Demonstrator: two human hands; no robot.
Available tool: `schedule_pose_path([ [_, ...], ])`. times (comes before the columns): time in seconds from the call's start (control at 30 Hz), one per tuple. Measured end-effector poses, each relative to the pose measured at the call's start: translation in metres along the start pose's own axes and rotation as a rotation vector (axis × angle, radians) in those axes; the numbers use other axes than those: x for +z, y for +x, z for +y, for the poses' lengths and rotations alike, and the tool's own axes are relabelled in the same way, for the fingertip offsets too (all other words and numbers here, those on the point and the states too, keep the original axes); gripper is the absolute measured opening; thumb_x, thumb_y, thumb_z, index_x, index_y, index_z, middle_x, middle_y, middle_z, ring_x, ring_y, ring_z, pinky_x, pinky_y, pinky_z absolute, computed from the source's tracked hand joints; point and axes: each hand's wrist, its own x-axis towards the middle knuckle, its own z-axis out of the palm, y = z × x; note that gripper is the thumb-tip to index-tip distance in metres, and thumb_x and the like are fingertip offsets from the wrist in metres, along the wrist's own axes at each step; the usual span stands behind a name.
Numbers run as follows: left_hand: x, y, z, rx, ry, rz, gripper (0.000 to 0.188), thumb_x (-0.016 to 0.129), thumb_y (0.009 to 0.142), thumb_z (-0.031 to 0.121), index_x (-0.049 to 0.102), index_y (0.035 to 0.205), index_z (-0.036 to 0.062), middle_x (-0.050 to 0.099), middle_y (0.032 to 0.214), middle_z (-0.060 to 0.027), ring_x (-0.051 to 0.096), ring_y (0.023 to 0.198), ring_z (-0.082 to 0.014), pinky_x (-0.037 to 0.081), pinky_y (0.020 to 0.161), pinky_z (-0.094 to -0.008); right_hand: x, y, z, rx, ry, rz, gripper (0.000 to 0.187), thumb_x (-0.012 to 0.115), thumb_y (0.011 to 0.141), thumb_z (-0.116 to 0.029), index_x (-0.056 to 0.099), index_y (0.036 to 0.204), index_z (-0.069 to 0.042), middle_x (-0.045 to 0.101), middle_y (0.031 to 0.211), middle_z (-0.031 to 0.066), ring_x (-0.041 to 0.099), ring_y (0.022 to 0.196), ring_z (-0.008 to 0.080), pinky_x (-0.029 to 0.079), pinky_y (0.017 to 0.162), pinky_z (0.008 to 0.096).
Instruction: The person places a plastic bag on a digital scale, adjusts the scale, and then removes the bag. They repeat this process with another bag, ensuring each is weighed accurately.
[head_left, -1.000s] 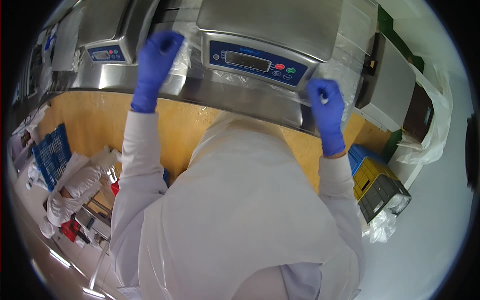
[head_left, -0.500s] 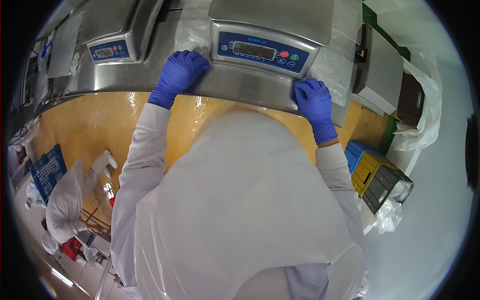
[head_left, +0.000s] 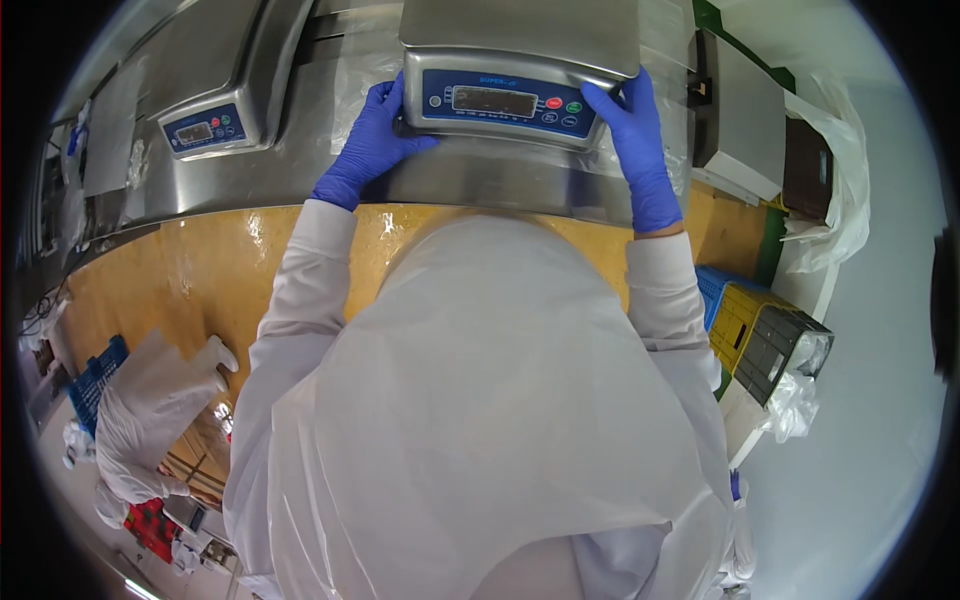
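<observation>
A steel bench scale [head_left: 520,30] with a blue control panel and a dark display sits on the metal table [head_left: 480,175] in front of me. My left hand [head_left: 375,145], in a blue glove, grips its left side; the fingers point up along the body and the thumb reaches out below the front edge. On the other side, my right hand [head_left: 638,130], gloved the same, wraps the front right corner. Its thumb lies at the panel's right end, near a green button, and the fingers run along the scale's side. The scale's underside is hidden.
A second steel scale [head_left: 225,75] stands to the left. Clear plastic sheeting [head_left: 365,60] lies behind my left hand. At right are a grey box [head_left: 745,120] and stacked blue, yellow and dark crates [head_left: 745,330]. A person in white [head_left: 150,410] bends over at lower left.
Both hands have left the table's front edge and moved forward onto the scale's two sides. Their curled fingers have straightened around it. The view has shifted slightly.
</observation>
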Motion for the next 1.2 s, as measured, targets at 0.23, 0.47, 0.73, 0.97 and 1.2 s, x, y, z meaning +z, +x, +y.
schedule_pose_path([
  [0.23,0.006,-0.002,-0.020,0.114,0.092,0.023,0.094,0.078,0.067,0.022,0.025,0.143,0.0113,0.039,0.129,-0.0187,0.045,0.117,-0.0336,0.039,0.101,-0.0360,0.010,0.006,-0.009,0.132,0.272,0.068,0.041,0.070,0.080,-0.025,0.054,0.110,-0.002,0.059,0.095,0.0050,0.052,0.088,0.0121,0.040,0.081,0.0253],
  [0.47,0.003,0.001,-0.017,0.043,0.072,-0.040,0.081,0.078,0.068,0.015,0.035,0.137,0.0071,0.035,0.131,-0.0165,0.045,0.118,-0.0287,0.040,0.102,-0.0339,0.005,0.006,-0.012,0.177,0.201,0.078,0.039,0.068,0.082,-0.025,0.055,0.111,-0.002,0.060,0.097,0.0060,0.052,0.091,0.0127,0.039,0.083,0.0246],
  [0.73,-0.013,-0.007,-0.007,-0.017,0.337,0.003,0.079,0.072,0.072,0.033,0.034,0.139,0.0137,0.043,0.126,-0.0208,0.052,0.109,-0.0363,0.045,0.092,-0.0383,-0.019,-0.013,0.004,0.024,0.064,0.065,0.042,0.069,0.081,-0.025,0.054,0.114,-0.002,0.059,0.107,0.0077,0.054,0.099,0.0171,0.040,0.088,0.0287],
  [0.97,-0.049,-0.019,0.012,-0.019,0.064,0.123,0.031,0.067,0.077,0.034,0.066,0.100,0.0136,0.060,0.105,-0.0087,0.061,0.089,-0.0279,0.050,0.077,-0.0384,-0.051,-0.065,0.027,-0.241,-0.885,-0.210,0.034,0.077,0.069,-0.023,0.065,0.099,-0.011,0.063,0.099,0.0062,0.058,0.094,0.0246,0.046,0.083,0.0367],
  [1.2,-0.010,-0.033,0.004,0.325,0.563,0.042,0.023,0.068,0.074,0.032,0.067,0.090,0.0161,0.063,0.090,-0.0035,0.060,0.080,-0.0235,0.049,0.073,-0.0348,-0.043,-0.067,0.050,-0.487,-1.060,-0.279,0.021,0.070,0.072,-0.020,0.068,0.092,-0.016,0.063,0.089,0.0038,0.057,0.082,0.0264,0.046,0.071,0.0381],
])
